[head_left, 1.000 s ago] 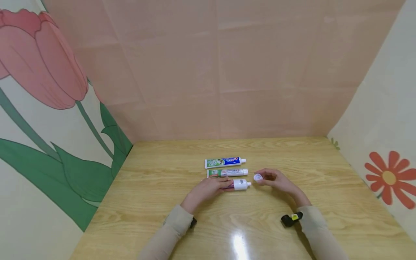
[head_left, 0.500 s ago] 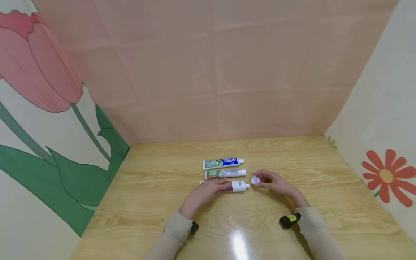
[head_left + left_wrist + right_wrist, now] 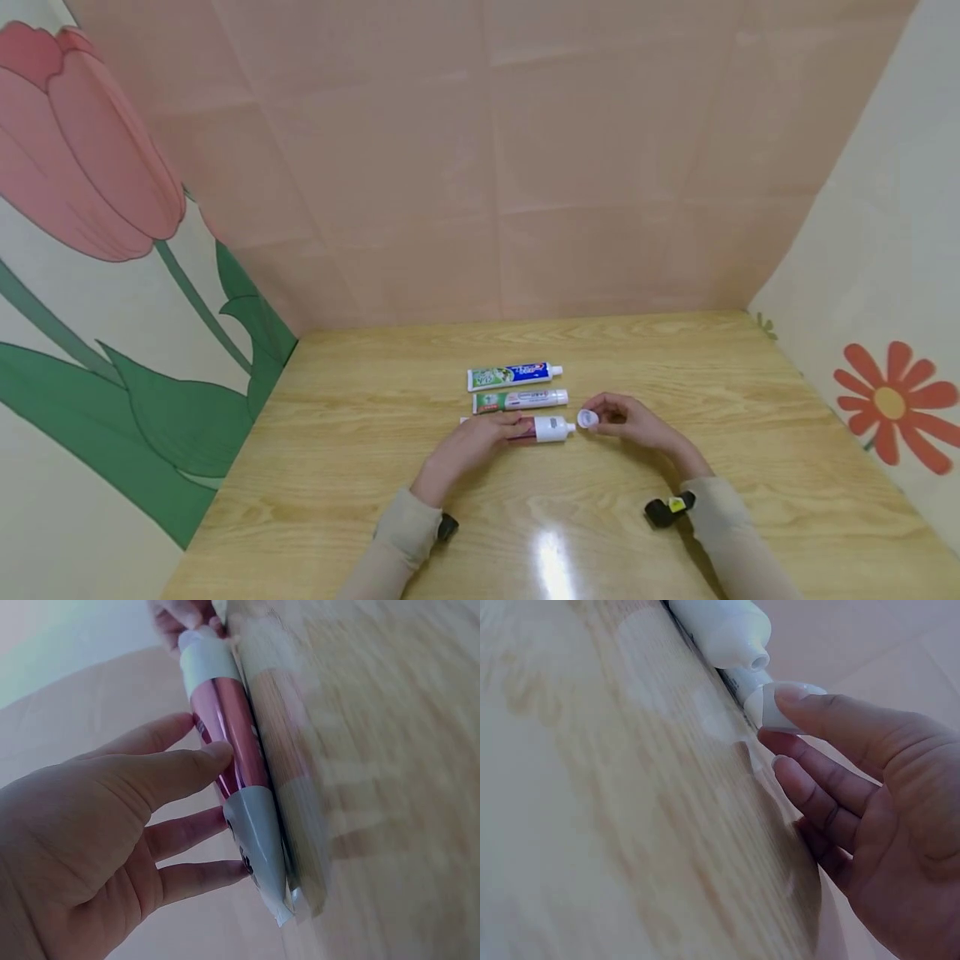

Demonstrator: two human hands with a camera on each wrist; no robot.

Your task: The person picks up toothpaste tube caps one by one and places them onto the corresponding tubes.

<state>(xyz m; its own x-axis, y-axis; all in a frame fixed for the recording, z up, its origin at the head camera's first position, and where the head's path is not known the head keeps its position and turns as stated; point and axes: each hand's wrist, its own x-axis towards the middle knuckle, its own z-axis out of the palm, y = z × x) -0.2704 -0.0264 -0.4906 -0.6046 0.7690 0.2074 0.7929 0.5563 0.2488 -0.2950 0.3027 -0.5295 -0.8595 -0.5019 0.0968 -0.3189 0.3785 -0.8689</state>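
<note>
My left hand grips the near tube, my right hand pinches a cap right of its nozzle — probably capping, so I'd align them next.

A glossy, light wood-grained tabletop carries three tubes, laid flat, nearly parallel. The landmark is the green-and-white tube, its white cap pointing right. Just beyond it lies the green-and-blue tube, capped end also to the right. Just to its near side lies the pink-and-white tube, whose bare nozzle reaches slightly farther right than the landmark's cap. Well nearer than the landmark, a bright reflection streaks the surface.
</note>
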